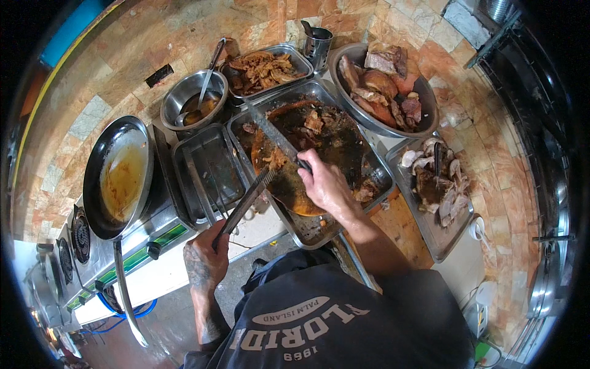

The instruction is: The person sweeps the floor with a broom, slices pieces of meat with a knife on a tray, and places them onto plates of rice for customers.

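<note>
My left hand [207, 258] is closed around a pair of metal tongs [246, 200], whose tips touch or nearly touch a shredded piece of cooked meat [276, 158]. In my right hand [325, 184] is a knife [272, 131] by its black handle, its blade slanting up and left over the same meat. Under both tools lies a round wooden cutting board [295, 193], dark with juices, inside a large metal tray [302, 237]. Another chunk of cooked meat [314, 122] rests farther back on the board, and more pieces [366, 190] sit at its right.
A frying pan with oily liquid [120, 180] stands on the gas stove [161, 230] at left. Around the board are an empty-looking tray [216, 161], a bowl with a ladle [173, 104], a tray of sliced meat [265, 69], a basin of meat chunks [382, 92] and a tray of bones [447, 240].
</note>
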A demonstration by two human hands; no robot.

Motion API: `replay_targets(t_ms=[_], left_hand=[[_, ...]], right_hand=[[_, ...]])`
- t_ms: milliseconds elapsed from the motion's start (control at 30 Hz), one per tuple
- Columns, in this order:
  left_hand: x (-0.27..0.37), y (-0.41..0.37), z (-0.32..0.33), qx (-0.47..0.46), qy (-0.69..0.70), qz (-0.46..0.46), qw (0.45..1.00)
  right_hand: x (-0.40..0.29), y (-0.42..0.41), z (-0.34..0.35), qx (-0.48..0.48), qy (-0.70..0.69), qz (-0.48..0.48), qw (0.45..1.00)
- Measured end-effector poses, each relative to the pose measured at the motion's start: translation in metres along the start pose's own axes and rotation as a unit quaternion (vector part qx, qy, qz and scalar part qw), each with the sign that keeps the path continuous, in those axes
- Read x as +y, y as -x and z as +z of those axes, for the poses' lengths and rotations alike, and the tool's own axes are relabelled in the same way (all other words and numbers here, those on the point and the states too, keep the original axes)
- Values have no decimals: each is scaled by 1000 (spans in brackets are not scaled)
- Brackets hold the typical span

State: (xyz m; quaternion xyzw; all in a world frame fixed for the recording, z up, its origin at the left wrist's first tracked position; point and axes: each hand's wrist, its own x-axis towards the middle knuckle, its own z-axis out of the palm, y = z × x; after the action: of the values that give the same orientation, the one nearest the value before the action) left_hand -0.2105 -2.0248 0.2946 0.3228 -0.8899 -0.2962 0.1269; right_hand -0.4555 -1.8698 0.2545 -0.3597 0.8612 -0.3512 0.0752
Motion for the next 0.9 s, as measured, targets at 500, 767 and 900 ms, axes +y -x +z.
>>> replay_targets(t_ms=[500, 767, 900], left_hand=[[2, -3, 2, -6, 4, 1, 1000], [2, -3, 2, -10, 2, -9, 1000], [5, -4, 1, -13, 6, -10, 1000]], right_hand=[[-17, -3, -20, 155, -116, -128, 973], [-19, 3, -18, 1, -40, -5, 999], [-20, 6, -6, 174, -114, -140, 968]])
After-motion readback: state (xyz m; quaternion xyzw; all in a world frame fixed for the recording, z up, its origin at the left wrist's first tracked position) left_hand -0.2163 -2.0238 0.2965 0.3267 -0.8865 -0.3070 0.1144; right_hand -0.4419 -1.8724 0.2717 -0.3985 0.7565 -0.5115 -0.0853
